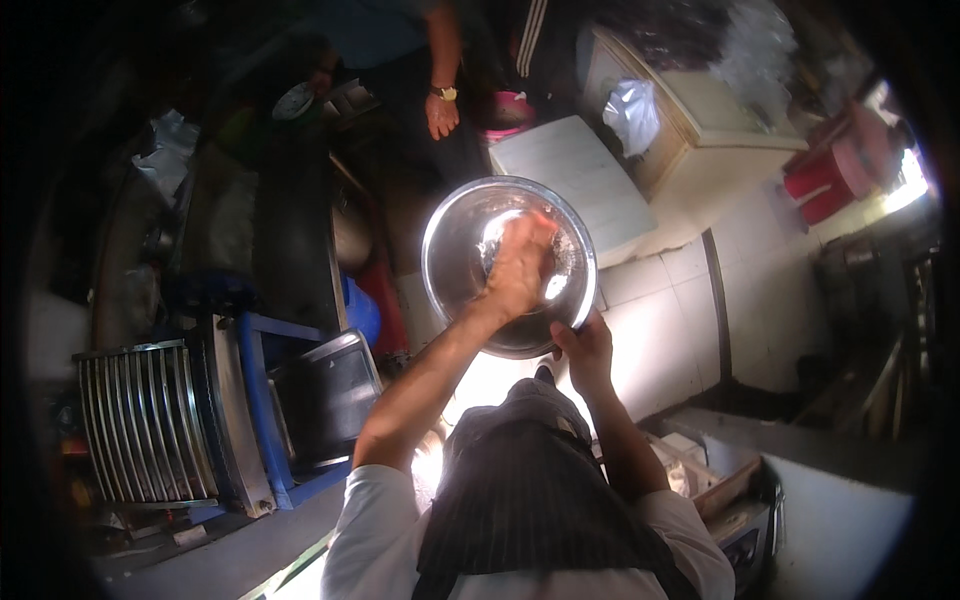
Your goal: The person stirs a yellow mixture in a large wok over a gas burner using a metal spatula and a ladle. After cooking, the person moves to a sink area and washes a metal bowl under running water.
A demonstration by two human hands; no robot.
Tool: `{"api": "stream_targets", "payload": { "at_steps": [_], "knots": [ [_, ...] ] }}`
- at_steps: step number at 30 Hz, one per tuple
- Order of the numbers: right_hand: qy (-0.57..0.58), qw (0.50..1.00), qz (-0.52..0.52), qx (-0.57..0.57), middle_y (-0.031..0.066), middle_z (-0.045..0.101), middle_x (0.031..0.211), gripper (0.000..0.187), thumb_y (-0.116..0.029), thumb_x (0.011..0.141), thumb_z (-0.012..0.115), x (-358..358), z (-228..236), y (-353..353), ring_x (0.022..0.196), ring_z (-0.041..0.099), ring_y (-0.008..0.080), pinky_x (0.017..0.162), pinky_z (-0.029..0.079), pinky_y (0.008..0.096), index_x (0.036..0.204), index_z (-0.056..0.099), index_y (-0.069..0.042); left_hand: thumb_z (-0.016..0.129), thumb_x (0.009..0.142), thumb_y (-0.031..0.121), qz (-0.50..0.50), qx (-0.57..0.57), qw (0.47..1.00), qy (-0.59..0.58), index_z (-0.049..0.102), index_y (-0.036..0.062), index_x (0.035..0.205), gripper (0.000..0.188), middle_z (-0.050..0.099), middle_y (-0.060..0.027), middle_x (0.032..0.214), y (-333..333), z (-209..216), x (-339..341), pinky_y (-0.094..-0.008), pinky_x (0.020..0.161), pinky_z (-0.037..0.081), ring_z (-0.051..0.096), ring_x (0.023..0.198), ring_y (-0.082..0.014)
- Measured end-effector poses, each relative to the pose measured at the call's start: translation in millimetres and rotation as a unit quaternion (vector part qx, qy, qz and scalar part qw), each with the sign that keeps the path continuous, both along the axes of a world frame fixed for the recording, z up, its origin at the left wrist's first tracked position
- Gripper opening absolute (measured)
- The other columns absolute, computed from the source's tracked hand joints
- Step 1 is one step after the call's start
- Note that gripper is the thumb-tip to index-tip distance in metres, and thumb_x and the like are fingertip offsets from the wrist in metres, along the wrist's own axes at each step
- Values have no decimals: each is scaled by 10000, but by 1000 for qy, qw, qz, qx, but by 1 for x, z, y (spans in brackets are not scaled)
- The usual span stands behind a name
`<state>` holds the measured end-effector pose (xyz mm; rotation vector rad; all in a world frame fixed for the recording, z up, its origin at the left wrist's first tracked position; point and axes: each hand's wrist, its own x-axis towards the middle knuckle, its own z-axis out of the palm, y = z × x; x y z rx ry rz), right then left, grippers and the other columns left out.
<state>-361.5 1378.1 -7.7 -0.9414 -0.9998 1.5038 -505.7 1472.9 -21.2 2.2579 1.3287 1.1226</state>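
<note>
A round, shiny metal bowl [436, 245] is held out in front of me, its inside turned up towards me. My left hand [517, 265] reaches down into it, fingers bent together against the inner surface. The fingertips are blurred, and a reddish patch shows beside them; I cannot make out what they hold. Bright glints surround the hand on the metal. At the bowl's near right edge, my right hand [587, 350] is closed on the rim, thumb towards me. The bowl's underside is hidden.
Another person's hand [441, 117] with a wristwatch hangs beyond the bowl, near a pink tub [507, 113]. A pale flat-topped box [570, 170] stands just past the bowl. To the left are a blue frame [262, 410], a dark tray [325, 390] and a slatted metal rack [145, 425].
</note>
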Motion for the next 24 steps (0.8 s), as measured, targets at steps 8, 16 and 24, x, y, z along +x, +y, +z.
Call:
{"api": "stream_targets", "payload": {
  "at_steps": [8, 16, 24],
  "knots": [
    [-7, 997, 77, -9, 20, 541, 726, 209, -60, 798, 557, -10, -4, 100, 548, 475, 68, 482, 392, 197, 990, 491, -12, 481, 740, -33, 112, -17, 987, 110, 438, 42, 1186, 455, 409, -164, 1191, 67, 16, -37, -370, 949, 350, 390, 1093, -329],
    [21, 996, 89, -11, 11, 535, 749, 198, -48, 785, 563, -48, 0, 162, 587, 463, 62, 489, 380, 196, 973, 505, -23, 534, 746, -61, 89, -19, 995, 29, 601, 39, 969, 253, 600, -88, 999, 95, 24, -93, -276, 788, 488, 603, 884, -232],
    [30, 998, 52, 2, 15, 529, 719, 170, -50, 798, 572, -67, -3, 209, 565, 477, 75, 459, 383, 202, 958, 513, -42, 633, 686, -58, 179, -283, 928, -166, 595, 32, 751, 117, 620, -41, 737, 155, 59, -115, -231, 643, 459, 578, 687, -119]
  ]
}}
